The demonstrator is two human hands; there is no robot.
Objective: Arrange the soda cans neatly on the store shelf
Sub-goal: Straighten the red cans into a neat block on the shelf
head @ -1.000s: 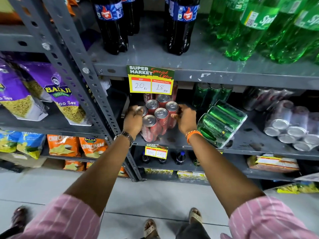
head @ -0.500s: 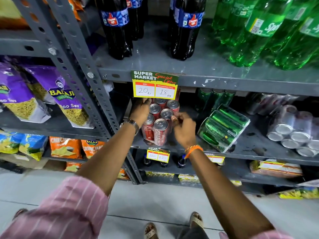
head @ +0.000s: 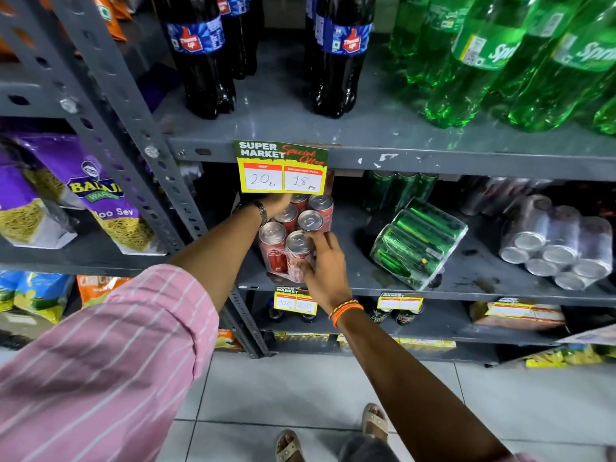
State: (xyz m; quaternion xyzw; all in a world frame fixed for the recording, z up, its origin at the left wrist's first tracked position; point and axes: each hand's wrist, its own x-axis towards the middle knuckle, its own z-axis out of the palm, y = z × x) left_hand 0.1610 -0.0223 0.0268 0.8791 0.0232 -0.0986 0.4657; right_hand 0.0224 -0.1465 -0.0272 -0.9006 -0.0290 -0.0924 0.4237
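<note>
A shrink-wrapped pack of red soda cans stands upright at the left end of the grey middle shelf. My left hand reaches over the pack's rear left cans, its fingers partly hidden behind the yellow price tag. My right hand grips the front right can and the plastic wrap at the pack's near corner. To the right, a wrapped pack of green cans lies tilted on its side. Further right lies a wrapped pack of silver cans, tops facing me.
Loose green cans stand at the shelf's back. Dark cola bottles and green bottles fill the shelf above. A perforated grey upright borders the pack on the left, with purple snack bags beyond it.
The red can pack has slid deeper into the shelf. My left hand moved from its left side to its rear, and my right hand dropped to the front right corner.
</note>
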